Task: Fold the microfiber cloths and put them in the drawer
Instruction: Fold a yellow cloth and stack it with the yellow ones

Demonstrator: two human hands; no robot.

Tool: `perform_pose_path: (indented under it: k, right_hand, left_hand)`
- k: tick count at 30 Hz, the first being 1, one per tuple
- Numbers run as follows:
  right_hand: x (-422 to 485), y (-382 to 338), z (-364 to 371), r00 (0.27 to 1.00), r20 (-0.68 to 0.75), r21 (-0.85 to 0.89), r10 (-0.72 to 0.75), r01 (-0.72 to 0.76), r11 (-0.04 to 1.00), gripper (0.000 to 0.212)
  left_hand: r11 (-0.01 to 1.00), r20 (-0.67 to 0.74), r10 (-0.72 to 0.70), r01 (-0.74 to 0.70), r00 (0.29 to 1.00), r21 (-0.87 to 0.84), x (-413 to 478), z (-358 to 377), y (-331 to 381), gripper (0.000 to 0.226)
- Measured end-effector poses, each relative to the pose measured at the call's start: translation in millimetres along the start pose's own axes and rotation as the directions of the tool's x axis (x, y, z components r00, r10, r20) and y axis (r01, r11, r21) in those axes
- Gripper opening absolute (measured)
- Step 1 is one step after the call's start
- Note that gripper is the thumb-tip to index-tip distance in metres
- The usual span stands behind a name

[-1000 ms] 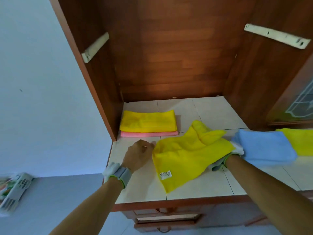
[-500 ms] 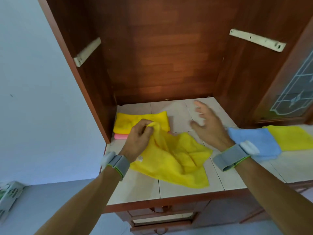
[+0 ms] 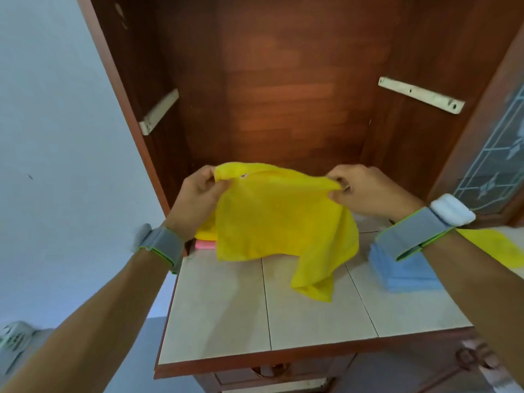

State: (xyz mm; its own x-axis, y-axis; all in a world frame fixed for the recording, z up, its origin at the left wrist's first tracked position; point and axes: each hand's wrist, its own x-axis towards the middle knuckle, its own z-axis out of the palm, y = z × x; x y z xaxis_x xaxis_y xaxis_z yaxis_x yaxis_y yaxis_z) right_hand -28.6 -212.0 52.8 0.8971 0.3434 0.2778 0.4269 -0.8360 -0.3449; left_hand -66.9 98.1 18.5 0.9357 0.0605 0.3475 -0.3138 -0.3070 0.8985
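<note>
A pale bluish wall (image 3: 56, 137) fills the left, and beside it rises a reddish-brown wooden cabinet recess (image 3: 283, 80) with a white bracket strip on each side wall. Below it is a table topped in cream square tiles (image 3: 221, 313), and at far right a patterned leaded-glass door (image 3: 496, 171). A white slotted object (image 3: 14, 338) low on the left is too blurred to identify. The left hand (image 3: 195, 202) pinches one upper corner of a bright yellow microfiber cloth (image 3: 278, 222) with thumb and curled fingers, and the right hand (image 3: 365, 191) pinches the other, so the cloth hangs spread above the table. Whether its lowest corner touches the tiles I cannot tell. It hides most of a folded yellow cloth (image 3: 204, 234) stacked on a folded pink cloth (image 3: 205, 244) at the back left. A folded blue cloth (image 3: 402, 275) lies partly under the right wrist, with another flat yellow cloth (image 3: 493, 245) beyond it. A brown wooden drawer front (image 3: 283, 378) shows under the table's edge.
</note>
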Motion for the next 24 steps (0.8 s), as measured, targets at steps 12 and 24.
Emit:
perform_pose_path:
  k: [12,24]
  right_hand:
    - [-3,-49,-41,0.936,-0.31,0.21,-0.167,0.239,0.948,0.009]
    - [15,-22,-85,0.833,-0.532,0.511,0.151,0.174,0.842,0.01]
  left_hand:
    - [0.885,0.378,0.144,-0.29,0.914,0.364,19,7,43,0.028]
    - [0.991,-0.051,0.131,-0.13,0.99,0.026,47,-41,74,0.035]
